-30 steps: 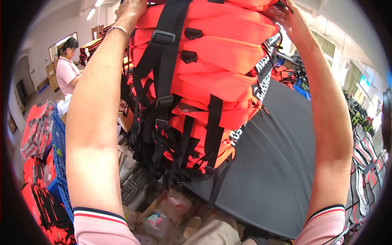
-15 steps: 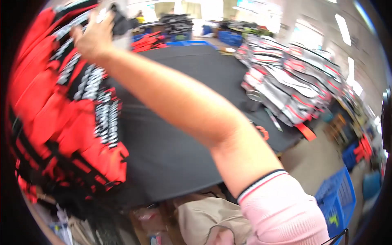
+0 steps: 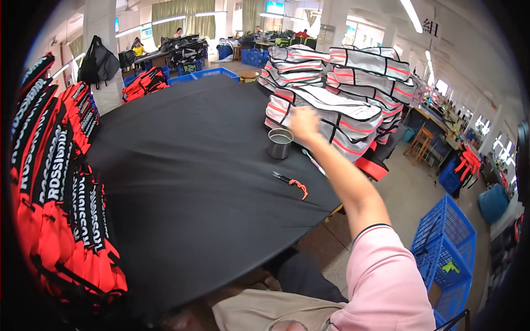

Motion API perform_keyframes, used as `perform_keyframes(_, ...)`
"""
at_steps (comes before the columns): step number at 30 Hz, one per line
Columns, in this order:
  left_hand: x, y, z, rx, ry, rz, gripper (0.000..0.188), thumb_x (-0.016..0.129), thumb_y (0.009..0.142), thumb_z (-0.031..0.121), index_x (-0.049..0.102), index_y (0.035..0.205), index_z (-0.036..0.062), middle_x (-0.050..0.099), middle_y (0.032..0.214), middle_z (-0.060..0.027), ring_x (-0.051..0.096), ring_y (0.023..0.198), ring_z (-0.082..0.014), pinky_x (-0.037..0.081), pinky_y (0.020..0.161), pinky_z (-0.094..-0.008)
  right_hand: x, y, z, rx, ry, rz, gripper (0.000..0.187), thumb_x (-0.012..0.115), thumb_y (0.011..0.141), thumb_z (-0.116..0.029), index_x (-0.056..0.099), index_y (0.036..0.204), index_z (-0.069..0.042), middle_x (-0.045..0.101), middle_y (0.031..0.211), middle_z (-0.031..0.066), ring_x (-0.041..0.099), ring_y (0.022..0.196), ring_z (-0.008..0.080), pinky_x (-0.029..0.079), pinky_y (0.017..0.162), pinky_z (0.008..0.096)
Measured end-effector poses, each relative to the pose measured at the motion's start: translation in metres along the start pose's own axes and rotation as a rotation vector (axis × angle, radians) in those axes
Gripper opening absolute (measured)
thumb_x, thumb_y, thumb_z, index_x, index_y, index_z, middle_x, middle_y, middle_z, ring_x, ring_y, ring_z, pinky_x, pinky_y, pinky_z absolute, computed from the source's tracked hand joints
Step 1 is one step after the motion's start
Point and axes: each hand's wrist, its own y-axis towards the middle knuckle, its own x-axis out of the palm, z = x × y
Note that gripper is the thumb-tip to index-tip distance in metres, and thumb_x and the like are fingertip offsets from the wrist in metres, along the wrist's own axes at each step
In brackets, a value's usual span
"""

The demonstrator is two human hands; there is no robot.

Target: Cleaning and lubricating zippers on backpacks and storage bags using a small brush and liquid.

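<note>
Grey bundles (image 3: 342,99) lie stacked at the right end of the black table (image 3: 182,165), red bundles (image 3: 61,220) at its left. The right hand (image 3: 305,124) is at the front of the nearest grey bundle, too blurred to tell whether its fingers are apart or clamped; the left hand is out of sight. Reaching for that bundle seems the step; next looks to call for a sure hold, clear of the cup (image 3: 280,145) and snips (image 3: 286,179)

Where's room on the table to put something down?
The black table is bare mid-left, between the red bags and the thread snips. It's crowded far right: grey bags, right hand at them, metal cup beside.
</note>
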Motion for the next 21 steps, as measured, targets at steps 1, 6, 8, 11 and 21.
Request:
perform_keyframes(1,0.018,-0.039,-0.059,0.161,-0.04,-0.012,0.03,0.06,0.092,0.025,0.071,0.099,-0.0022,0.07,0.087,-0.0228,0.067,0.083,-0.0397,0.053,0.076,-0.0432,0.009,0.014,0.054,0.064,-0.062,0.026,0.023,0.059,0.085,-0.022,0.07,0.1,-0.009,0.066,0.104,0.014,0.062,0.103,0.0318,0.049,0.086,0.047)
perform_keyframes(6,0.01,-0.064,-0.045,0.219,0.055,-0.16,0.029,0.06,0.092,0.025,0.071,0.098,-0.001,0.07,0.086,-0.0224,0.067,0.083,-0.0397,0.053,0.076,-0.0433,0.025,0.044,0.202,0.065,-0.201,-0.095,0.044,0.072,0.08,-0.025,0.06,0.117,-0.005,0.058,0.12,0.0174,0.059,0.11,0.0319,0.048,0.095,0.0453)
perform_keyframes(8,-0.003,-0.073,-0.026,0.235,0.092,-0.219,0.028,0.061,0.092,0.025,0.071,0.098,-0.0003,0.07,0.086,-0.0222,0.067,0.083,-0.0397,0.053,0.076,-0.0433,0.01,0.054,0.197,-0.008,-0.228,-0.334,0.061,0.078,0.076,-0.032,0.054,0.126,-0.006,0.06,0.12,0.0182,0.057,0.115,0.0339,0.05,0.093,0.0469)
perform_keyframes(11,-0.016,-0.073,0.015,0.287,0.14,-0.318,0.027,0.061,0.092,0.025,0.072,0.098,0.0006,0.07,0.086,-0.0219,0.067,0.083,-0.0396,0.053,0.076,-0.0434,0.026,0.068,0.199,-0.019,-0.262,-0.371,0.047,0.069,0.083,-0.044,0.067,0.109,-0.005,0.069,0.104,0.0216,0.065,0.103,0.0403,0.052,0.085,0.0487)
perform_keyframes(21,-0.055,-0.09,0.118,0.375,0.246,-0.662,0.025,0.062,0.091,0.025,0.073,0.097,0.0036,0.07,0.084,-0.0208,0.067,0.083,-0.0395,0.053,0.076,-0.0435,0.009,0.071,0.22,0.456,0.146,-0.025,0.045,0.058,0.09,-0.048,0.071,0.105,-0.008,0.069,0.107,0.0217,0.065,0.104,0.041,0.05,0.088,0.0495)
